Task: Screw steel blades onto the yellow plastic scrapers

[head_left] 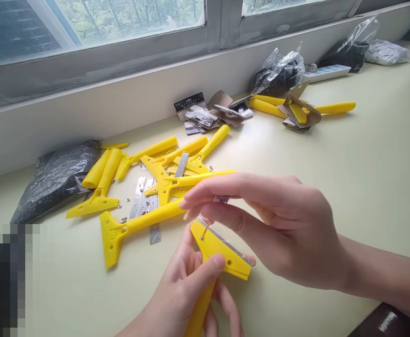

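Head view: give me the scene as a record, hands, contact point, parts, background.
Left hand: grips yellow scraper, blade along its head
Right hand: holds small screwdriver
Contact: screwdriver tip at screw on scraper head
Parts: other yellow scrapers, loose blades
Background: packaging cards, dark bag
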### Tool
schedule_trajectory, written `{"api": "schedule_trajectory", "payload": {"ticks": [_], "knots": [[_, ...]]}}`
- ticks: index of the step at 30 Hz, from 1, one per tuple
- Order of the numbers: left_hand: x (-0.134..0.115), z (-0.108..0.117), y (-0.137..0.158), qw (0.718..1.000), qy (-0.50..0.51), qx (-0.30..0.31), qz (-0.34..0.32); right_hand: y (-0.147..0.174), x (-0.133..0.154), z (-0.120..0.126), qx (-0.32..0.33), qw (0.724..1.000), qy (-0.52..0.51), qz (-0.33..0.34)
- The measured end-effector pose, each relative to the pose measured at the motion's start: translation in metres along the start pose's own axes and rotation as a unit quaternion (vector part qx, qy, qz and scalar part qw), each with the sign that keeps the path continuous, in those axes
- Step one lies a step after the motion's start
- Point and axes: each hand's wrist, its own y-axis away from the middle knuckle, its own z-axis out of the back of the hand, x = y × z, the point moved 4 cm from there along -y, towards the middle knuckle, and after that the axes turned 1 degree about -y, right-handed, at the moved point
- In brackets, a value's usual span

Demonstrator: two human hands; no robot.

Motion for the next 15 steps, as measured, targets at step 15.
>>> {"api": "schedule_trajectory", "payload": {"ticks": [15], "knots": [[0.005,0.003,0.000,1.000,-0.015,-0.004,0.008,-0.001,0.002,0.009,-0.059,0.998,0.021,0.026]]}}
